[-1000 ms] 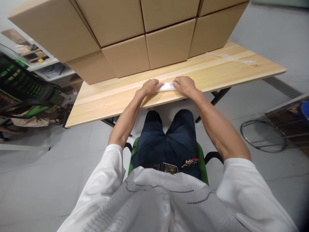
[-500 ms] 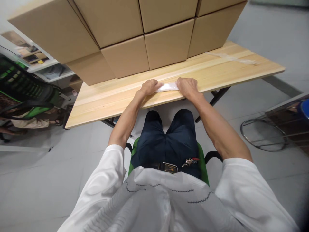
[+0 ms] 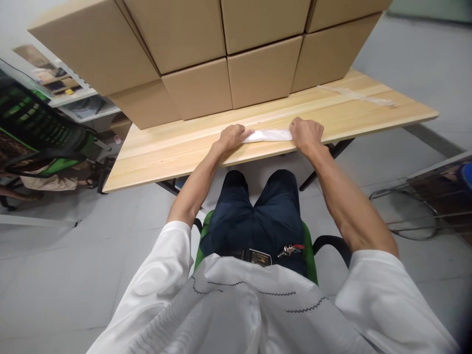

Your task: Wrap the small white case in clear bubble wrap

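Note:
A narrow white strip, perhaps folded plastic (image 3: 268, 135), lies along the front part of the wooden table (image 3: 155, 160). My left hand (image 3: 233, 136) is closed on its left end. At the other end, my right hand (image 3: 307, 132) grips it in a fist. Between the two hands the strip is stretched out, slightly wrinkled, just above or on the tabletop. The parts inside my fingers are hidden.
Stacked cardboard boxes (image 3: 197, 88) stand behind my hands. A clear plastic strip (image 3: 359, 96) lies on the table's right side. A green and black chair (image 3: 40, 123), with a person partly visible, is at left. A round metal stool frame (image 3: 405, 214) stands at right.
My right hand has moved to the right, away from my left hand, so a longer length of the white strip shows between them. My left hand has shifted only slightly.

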Demonstrator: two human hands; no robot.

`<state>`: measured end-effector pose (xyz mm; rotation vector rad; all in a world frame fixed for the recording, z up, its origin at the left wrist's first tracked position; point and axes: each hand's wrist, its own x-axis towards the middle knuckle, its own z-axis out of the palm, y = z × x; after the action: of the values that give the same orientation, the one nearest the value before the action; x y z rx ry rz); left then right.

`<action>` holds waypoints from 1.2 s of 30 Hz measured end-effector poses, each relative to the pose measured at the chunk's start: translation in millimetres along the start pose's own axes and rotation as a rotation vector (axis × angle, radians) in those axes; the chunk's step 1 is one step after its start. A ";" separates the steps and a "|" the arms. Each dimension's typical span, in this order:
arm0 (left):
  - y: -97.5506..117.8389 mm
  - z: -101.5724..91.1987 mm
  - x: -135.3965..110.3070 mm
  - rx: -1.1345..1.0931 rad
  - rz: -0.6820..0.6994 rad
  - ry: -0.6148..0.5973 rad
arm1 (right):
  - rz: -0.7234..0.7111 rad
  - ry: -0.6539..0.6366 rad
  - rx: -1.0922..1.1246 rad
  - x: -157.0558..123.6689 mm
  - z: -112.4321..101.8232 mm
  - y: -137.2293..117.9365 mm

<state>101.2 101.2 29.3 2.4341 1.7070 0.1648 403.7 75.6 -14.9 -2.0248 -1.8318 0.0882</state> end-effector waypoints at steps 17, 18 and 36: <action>4.1 7.4 -2.3 0.011 -0.023 0.055 | -0.621 -0.123 0.269 -25.7 46.7 -99.8; 4.1 8.1 -2.3 0.022 -0.020 0.059 | -0.615 -0.120 0.259 -25.4 50.3 -98.8; -27.5 -0.8 -19.2 0.029 -0.037 0.089 | -0.576 -0.105 0.162 -28.8 54.7 -100.3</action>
<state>69.2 92.4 24.8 2.4481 1.8020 0.2487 288.4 67.2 -37.6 -1.3452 -2.3156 0.1725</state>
